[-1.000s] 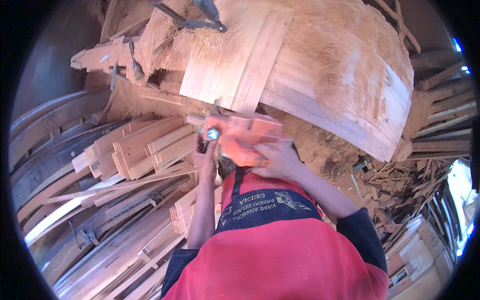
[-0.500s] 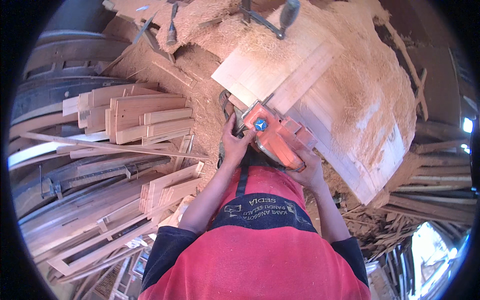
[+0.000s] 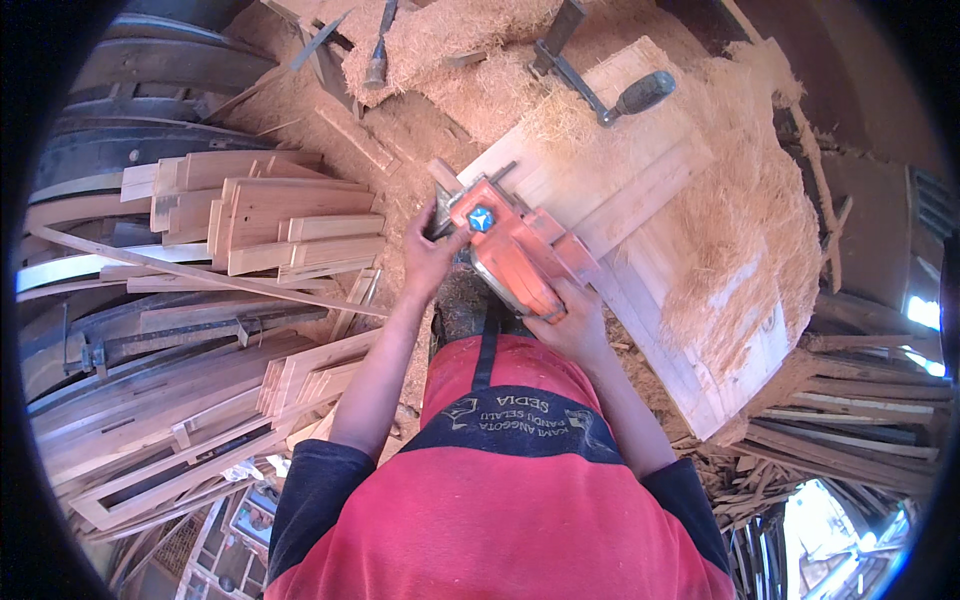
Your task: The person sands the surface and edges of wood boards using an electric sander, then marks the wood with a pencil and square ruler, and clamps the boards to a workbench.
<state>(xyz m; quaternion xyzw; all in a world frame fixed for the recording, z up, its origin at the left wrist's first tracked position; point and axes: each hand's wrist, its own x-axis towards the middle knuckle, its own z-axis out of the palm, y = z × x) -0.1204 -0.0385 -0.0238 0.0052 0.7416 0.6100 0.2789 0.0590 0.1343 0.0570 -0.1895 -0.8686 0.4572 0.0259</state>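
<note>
An orange electric hand planer with a blue front knob lies tilted across the near left end of pale boards. My right hand is closed round its rear handle. At the front left side my left hand grips the planer beside the knob, its fingers round a dark metal part that they partly hide. The end of a narrow wooden piece sticks out past the planer's front. The planer's sole and whatever lies directly beneath it are hidden.
A clamp with a dark crank handle stands beyond the boards. Wood shavings heap over the bench's right side. A chisel-like tool lies at the far left. Stacked cut boards line the left; long timber strips lie right.
Both hands and the planer have shifted left within the picture. The view has moved too, so the clamp handle and the boards appear further right and lower.
</note>
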